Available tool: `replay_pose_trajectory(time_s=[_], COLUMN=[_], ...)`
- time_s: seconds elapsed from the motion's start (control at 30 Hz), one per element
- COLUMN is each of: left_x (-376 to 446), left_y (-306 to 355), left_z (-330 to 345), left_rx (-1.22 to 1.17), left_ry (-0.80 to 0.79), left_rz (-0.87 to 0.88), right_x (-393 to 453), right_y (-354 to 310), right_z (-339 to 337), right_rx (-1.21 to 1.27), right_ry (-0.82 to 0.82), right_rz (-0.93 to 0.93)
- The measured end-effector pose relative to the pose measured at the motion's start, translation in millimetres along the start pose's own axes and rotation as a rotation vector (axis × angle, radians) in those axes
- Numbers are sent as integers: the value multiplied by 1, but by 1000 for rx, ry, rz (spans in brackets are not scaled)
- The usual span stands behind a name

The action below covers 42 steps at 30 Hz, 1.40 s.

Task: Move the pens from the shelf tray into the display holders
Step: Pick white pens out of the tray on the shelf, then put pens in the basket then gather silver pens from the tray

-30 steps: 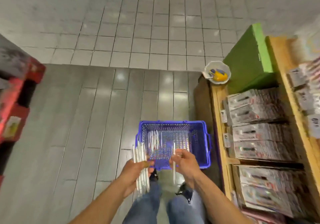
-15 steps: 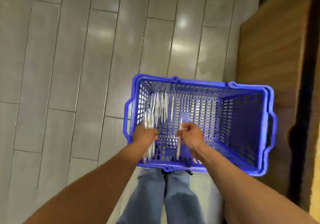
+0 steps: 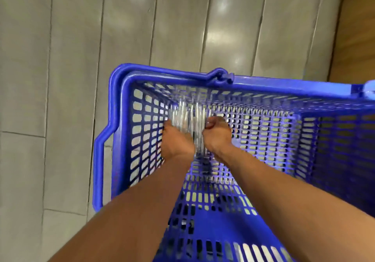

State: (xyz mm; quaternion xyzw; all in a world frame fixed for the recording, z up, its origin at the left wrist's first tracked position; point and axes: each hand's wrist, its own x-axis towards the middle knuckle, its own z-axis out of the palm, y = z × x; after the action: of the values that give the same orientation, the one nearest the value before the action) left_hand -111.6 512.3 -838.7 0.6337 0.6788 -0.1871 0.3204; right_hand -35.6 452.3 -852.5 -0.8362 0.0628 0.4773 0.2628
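Both hands are reaching down inside the blue basket (image 3: 203, 75), and I am reading each grip as best the blur allows: the left hand (image 3: 175, 140) is curling round the near side of a bundle of pale pens (image 3: 189, 119), fingers hidden under it, while the right hand (image 3: 217, 135) is closing its fingers on the bundle's other side, knuckles up. I am judging both to be holding the pens, though I cannot tell how many each one has, or whether some are merely lying loose against the basket's far left corner. The pens are standing roughly upright and tilted toward that corner, touching the mesh wall. No shelf tray and no display holders are showing from the head view, so I am taking this as a gathering step: collecting the pens out of the basket into one tidy handful before carrying them off. The next move, as I am judging it, is calling for a firm squeeze from both sides so that none slip through the mesh, a straight lift clear of the rim, and then a turn toward wherever the holders are standing. Thin, smooth pens are likely to fan out and slide, so I am expecting the lift to need care. The basket is sitting on the floor (image 3: 71, 79), grey glossy planks catching ceiling light, and a brown wooden panel (image 3: 357, 28) is rising at the right edge.
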Motion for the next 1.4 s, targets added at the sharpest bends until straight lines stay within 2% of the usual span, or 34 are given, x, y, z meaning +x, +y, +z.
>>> replay_pose_trajectory(time_s=[0.1,0.37,0.57,0.67,0.83,0.97,1.07,1.2,1.4], left_x=[-7,-31,-62,-89,-154,-220,-274,-351,-473], left_y=[2,7,8,14,25,38,43,58,82], left_z=[-2,-33,-86,-125,-210,-289,-341,-398,-451], left_rx=[-63,-64,-142,-157,-253,-436,-482,-559,-531], left_ry=[-71,-109,-283,-407,-460,-437,-463,-502,-679], left_rz=[-14,-8,55,48,50,-7,-37,6,160], right_x=[-11,-40,-89,-126,-218,-307,-373,-457,-586], right_y=[1,-7,-20,-29,-41,-64,-79,-94,-90], right_z=[-3,-39,-81,-107,-151,-193,-228,-287,-375], right_rx=[52,61,125,176,251,491,577,664,946], right_ry=[-21,-138,-232,-218,-187,-192,-177,-142,61], right_rz=[54,89,99,96,126,202,203,175,87])
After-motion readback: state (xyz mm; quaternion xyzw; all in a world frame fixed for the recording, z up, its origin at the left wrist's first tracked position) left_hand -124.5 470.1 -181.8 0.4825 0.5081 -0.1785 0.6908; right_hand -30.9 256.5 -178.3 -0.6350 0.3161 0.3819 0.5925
